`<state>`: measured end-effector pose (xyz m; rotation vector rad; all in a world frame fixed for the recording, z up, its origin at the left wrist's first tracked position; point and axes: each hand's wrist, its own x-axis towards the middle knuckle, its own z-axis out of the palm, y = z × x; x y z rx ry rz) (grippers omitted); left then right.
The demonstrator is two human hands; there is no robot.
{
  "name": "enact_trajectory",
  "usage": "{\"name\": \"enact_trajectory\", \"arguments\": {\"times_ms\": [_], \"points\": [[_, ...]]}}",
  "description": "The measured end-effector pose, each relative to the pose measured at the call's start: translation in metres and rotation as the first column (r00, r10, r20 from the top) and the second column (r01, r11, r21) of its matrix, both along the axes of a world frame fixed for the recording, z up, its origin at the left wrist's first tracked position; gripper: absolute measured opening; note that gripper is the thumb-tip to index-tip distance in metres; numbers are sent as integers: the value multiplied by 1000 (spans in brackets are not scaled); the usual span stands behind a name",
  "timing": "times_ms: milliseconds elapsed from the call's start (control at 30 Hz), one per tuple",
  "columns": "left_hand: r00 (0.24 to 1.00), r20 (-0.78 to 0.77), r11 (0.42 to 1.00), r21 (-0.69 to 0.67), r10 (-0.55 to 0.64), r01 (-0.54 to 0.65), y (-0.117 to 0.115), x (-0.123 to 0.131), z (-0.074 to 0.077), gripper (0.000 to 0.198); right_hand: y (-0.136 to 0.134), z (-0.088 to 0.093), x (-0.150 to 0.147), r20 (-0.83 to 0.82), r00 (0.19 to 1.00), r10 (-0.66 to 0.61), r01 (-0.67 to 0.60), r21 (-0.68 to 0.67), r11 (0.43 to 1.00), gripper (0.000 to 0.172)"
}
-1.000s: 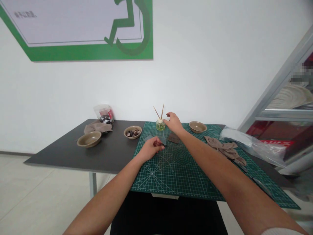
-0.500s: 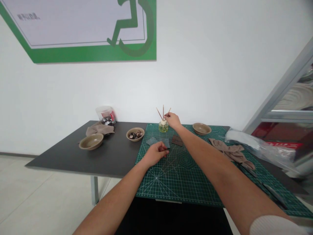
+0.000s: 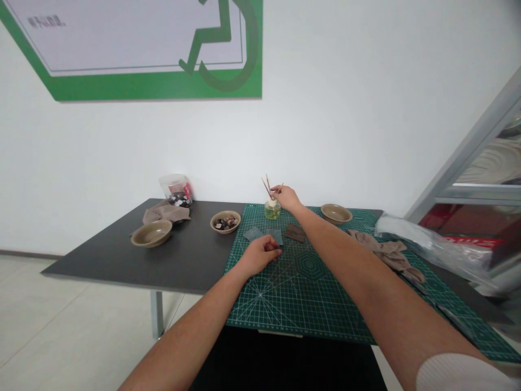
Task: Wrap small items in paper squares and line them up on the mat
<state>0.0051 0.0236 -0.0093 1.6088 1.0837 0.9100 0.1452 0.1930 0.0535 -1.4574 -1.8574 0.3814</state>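
Observation:
My right hand (image 3: 286,197) is closed at the sticks of a reed diffuser, its fingertips pinching a thin reed stick (image 3: 266,185) just above the bottle's neck. Below it stands the diffuser bottle (image 3: 272,209), a small clear glass jar with yellow-green contents and a pale collar. Other sticks fan out of the same neck. Low over the green cutting mat (image 3: 285,304), my left hand (image 3: 260,254) has its fingers curled in, with nothing visible in them. Just beyond it lie two grey-blue patches (image 3: 254,234) and a brown patch (image 3: 295,232).
A bowl of stones (image 3: 225,222) stands left of the mat, with another bowl (image 3: 152,234), a cloth and a clear tub (image 3: 176,190) farther left. At right are a bowl (image 3: 336,213), a brown cloth (image 3: 394,254), dark tools and a plastic bag (image 3: 431,244). A wall rises behind.
The reed stick at my right fingertips has tipped from upright to a leftward lean. My right hand has shifted slightly left; my left hand has stayed in place.

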Motion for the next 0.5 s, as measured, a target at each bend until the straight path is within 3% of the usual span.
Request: {"name": "enact_trajectory", "arguments": {"times_ms": [167,333,500], "points": [[999,-38,1000,27,5,-4,1,-1,-3,16,9,1,-5,26,999,-19,19,7,1000,45],[997,-82,999,45,5,-2,-1,-1,-2,16,9,1,-8,68,997,35,-33,-28,999,19],[995,-100,997,74,10,-3,0,-1,-5,14,1,0,-6,62,995,-75,74,10,997,19]]}}
